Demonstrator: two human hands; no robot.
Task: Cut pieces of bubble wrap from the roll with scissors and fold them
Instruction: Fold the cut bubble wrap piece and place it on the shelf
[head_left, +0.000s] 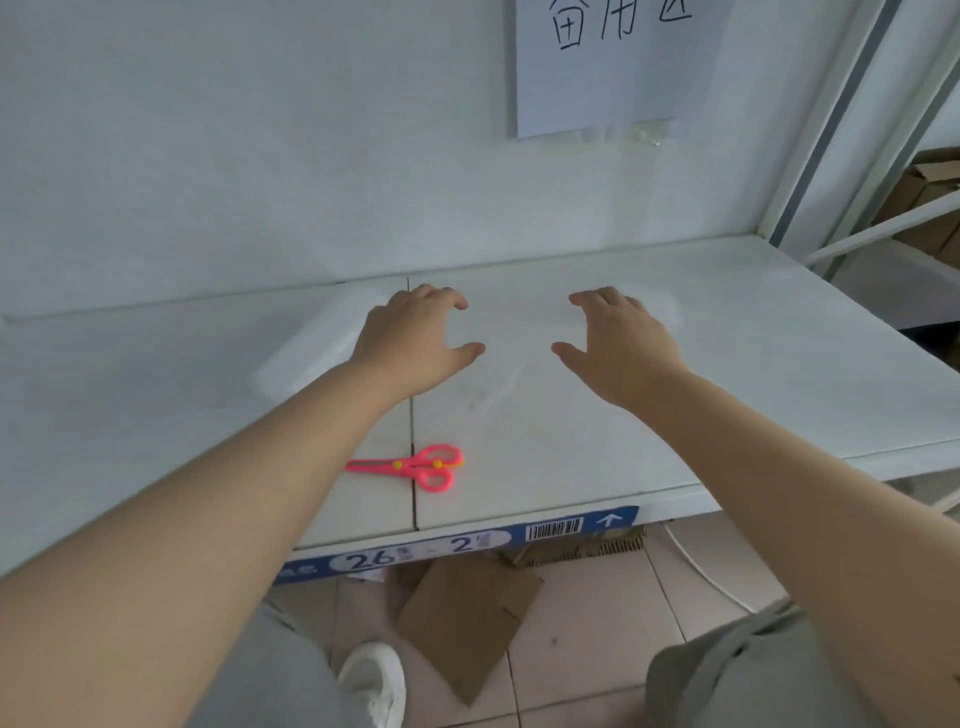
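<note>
From the head camera I look down on a smooth white table (727, 332) made of two panels with a dark seam running toward me between them. Its front edge carries a blue printed strip (467, 545) with white numerals, a barcode and an arrow.

A sheet of bubble wrap (493, 374) lies flat across the table, nearly see-through and hard to make out against the white; I can only trace it by faint creases and a milky, thicker-looking stretch at the far left, near the wall. Where its edges run I cannot tell.

The scissors (415, 466) lie near the front edge, right on the seam: bright pink plastic, small, with yellow dots at the pivot and handle, blades shut and pointing left, loops to the right. Nothing touches them.

My left hand (410, 343) is palm down with fingers curled and thumb splayed toward the middle, holding nothing. My right hand (623, 348) mirrors it, spread with the thumb pointing inward, also holding nothing. Both sit over the wrap; whether the fingertips press on it I cannot tell.

On the wall hangs a white paper sign (613, 67) with handwritten black characters. Below the table, brown cardboard (467, 618) lies on the pale tiled floor (597, 649).
</note>
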